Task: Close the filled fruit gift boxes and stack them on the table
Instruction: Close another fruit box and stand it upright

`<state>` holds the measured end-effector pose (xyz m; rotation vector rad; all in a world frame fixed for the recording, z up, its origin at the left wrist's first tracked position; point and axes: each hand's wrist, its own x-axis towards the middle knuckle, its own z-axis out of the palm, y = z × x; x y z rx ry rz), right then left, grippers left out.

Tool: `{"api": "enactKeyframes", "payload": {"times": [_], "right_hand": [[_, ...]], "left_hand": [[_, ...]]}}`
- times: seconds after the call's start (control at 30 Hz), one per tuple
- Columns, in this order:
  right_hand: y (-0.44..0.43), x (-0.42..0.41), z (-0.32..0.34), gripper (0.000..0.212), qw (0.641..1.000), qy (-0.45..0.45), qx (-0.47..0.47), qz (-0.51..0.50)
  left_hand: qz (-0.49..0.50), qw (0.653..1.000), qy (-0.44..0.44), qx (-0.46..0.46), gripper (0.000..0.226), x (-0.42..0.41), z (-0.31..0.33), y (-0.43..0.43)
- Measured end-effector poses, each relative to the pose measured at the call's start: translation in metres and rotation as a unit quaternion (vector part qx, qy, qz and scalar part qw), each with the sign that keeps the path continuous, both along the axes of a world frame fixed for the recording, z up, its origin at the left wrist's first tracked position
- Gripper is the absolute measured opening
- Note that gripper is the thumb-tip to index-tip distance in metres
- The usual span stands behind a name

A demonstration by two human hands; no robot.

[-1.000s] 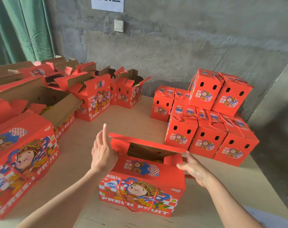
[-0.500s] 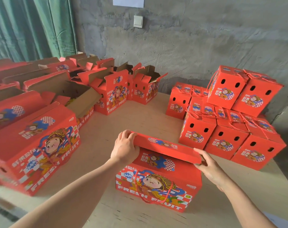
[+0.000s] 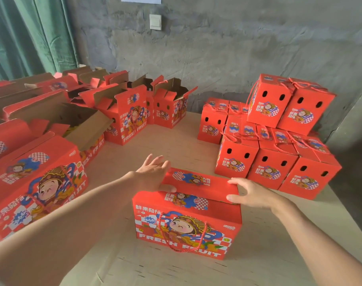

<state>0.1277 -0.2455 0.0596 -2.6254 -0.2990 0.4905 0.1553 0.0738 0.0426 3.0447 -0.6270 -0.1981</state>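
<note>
facing a rough grey concrete wall [image 3: 217, 48] carrying a white light switch [image 3: 155, 22], with a green curtain [image 3: 27, 34] hanging at the far left. looking down over a pale wooden tabletop [image 3: 176, 145] crowded with red printed cartons.

attending to one red gift box [image 3: 188, 219] sitting near and centre on the tabletop, long cartoon-printed side turned toward the camera, red rope handle [image 3: 180, 251] drooping down that side. finding its top flap [image 3: 200, 182] lying nearly flat across the top of the box, covering the opening.

resting the left hand [image 3: 153, 174] at the flap's left end, fingers straight and spread apart, pointing toward the far side, thumb lying on the top of the box just beside the flap's near edge; gripping nothing. touching the flap's right end with the right hand [image 3: 252, 195], fingers loosely bent and apart, fingertips on the flap's upper face and thumb against its near edge, not clamped round it.

seeing, on the right, a stack of closed boxes [image 3: 269, 168] standing apart from the gift box: a lower layer of several packed side by side, rope handles lying across their tops, and two more sitting on top at the far end by the wall. seeing, at the far left, open boxes [image 3: 124, 116] with brown flaps sticking up, and nearer on the left a large closed box [image 3: 41, 182] showing its cartoon print, well apart from both hands.
</note>
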Motion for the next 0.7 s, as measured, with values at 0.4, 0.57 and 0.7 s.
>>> {"api": "enactKeyframes", "payload": {"times": [0.4, 0.57, 0.7], "right_hand": [[0.002, -0.003, -0.038, 0.048, 0.983, -0.158, -0.079, 0.058], [0.002, -0.002, -0.041, 0.049, 0.977, -0.182, -0.092, 0.067], [0.000, -0.003, -0.040, 0.050, 0.975, -0.188, -0.093, 0.073]], "left_hand": [[-0.034, 0.999, -0.025, 0.011, 0.085, 0.015, -0.017, 0.004], [-0.035, 0.999, -0.018, 0.021, 0.090, 0.014, -0.015, 0.003], [-0.069, 0.996, -0.012, 0.052, 0.107, 0.013, -0.006, 0.004]]}}
